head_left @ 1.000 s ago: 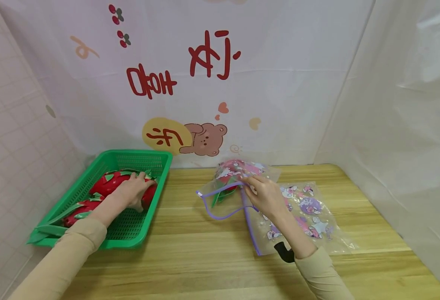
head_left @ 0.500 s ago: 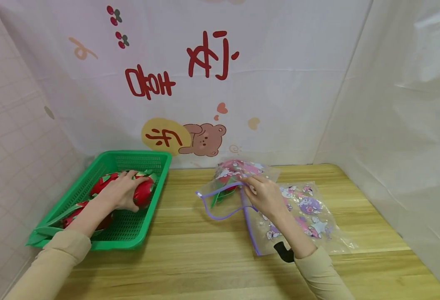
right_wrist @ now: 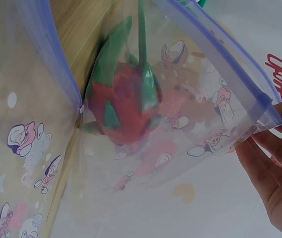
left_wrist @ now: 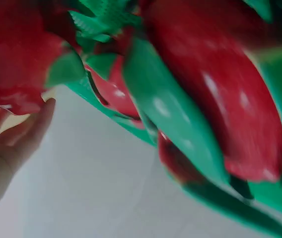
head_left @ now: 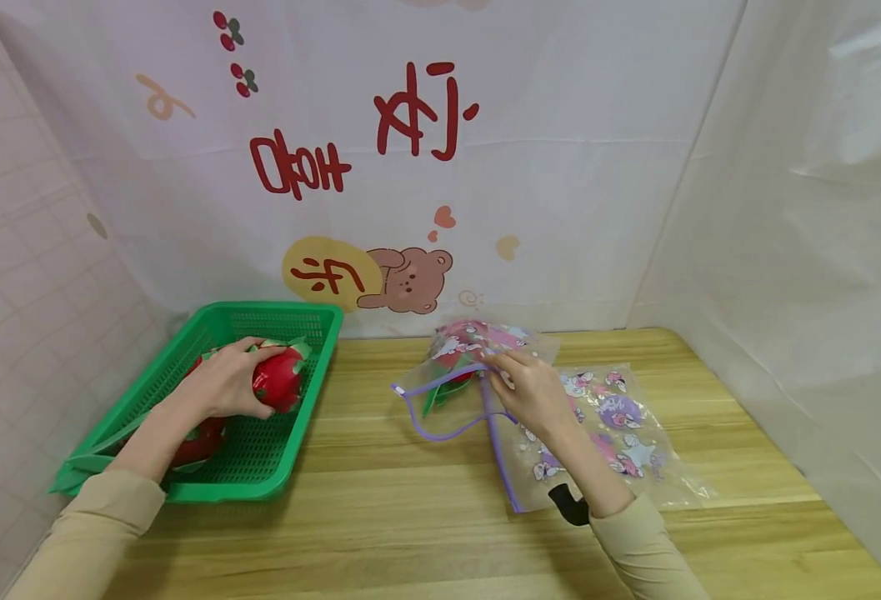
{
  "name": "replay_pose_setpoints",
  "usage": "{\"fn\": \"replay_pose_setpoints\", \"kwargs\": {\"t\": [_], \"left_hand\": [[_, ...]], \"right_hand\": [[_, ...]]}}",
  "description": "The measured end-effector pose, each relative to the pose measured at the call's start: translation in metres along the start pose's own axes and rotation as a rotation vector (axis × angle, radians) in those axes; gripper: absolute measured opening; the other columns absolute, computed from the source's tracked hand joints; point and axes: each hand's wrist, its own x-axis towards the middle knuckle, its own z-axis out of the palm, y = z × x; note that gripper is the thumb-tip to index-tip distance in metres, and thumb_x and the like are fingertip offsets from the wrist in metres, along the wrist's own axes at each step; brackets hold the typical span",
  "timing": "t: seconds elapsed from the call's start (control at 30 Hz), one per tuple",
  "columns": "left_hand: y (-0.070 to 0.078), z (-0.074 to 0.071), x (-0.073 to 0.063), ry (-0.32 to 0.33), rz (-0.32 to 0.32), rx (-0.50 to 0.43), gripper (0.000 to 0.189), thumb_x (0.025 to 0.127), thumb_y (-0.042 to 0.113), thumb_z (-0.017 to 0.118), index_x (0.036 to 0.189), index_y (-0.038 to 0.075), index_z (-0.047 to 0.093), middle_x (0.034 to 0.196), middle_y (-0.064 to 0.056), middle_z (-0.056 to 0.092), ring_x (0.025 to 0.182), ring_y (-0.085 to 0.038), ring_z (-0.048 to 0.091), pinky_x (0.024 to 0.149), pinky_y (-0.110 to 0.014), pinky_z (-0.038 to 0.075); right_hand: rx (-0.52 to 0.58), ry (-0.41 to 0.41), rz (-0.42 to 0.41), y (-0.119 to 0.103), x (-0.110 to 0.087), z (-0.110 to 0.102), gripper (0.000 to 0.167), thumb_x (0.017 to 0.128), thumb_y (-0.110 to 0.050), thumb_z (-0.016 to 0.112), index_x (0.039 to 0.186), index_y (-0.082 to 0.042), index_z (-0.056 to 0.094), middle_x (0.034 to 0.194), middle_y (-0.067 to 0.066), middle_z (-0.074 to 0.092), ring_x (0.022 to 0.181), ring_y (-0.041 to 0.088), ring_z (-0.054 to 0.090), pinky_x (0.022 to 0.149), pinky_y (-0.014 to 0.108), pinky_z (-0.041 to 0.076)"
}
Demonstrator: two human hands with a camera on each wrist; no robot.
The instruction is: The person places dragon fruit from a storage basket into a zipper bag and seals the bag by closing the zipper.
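My left hand (head_left: 222,379) grips a red dragon fruit (head_left: 278,379) with green scales, its thumb and fingers round the sides, inside the green basket (head_left: 260,490). Other dragon fruits (head_left: 203,442) lie in the basket beneath the wrist; the left wrist view shows one dragon fruit (left_wrist: 220,89) close up, with long green leaves. My right hand (head_left: 533,396) pinches the corner of a clear zip bag (right_wrist: 200,94) with a purple edge, and its mouth gapes to the left. Inside that bag sits another dragon fruit (right_wrist: 126,104).
A second printed zip bag (head_left: 620,425) lies flat on the wooden table (head_left: 395,517), right of the first and partly under the right forearm. A black curved piece (head_left: 569,504) shows by the right wrist. A printed white wall sheet (head_left: 583,208) stands behind the table.
My left hand has taken hold of the dragon fruit and drawn it slightly left and up within the basket. My right hand stays at the bag.
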Motion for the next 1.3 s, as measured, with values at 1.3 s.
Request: {"fn": "replay_pose_setpoints", "kwargs": {"t": [1.3], "left_hand": [[0.064,-0.022,-0.023,0.515,0.345,0.062,0.096,0.04,0.021,0.094,0.128,0.009,0.056,0.135,-0.022,0.047,0.12,-0.037,0.043,0.068,-0.053,0.057]], "right_hand": [[0.009,0.026,0.012,0.002,0.002,0.001,0.015,0.081,-0.002,0.069,0.095,-0.007,0.073,0.085,0.007,0.073,0.061,0.018,0.067,0.055,0.025,0.054]]}}
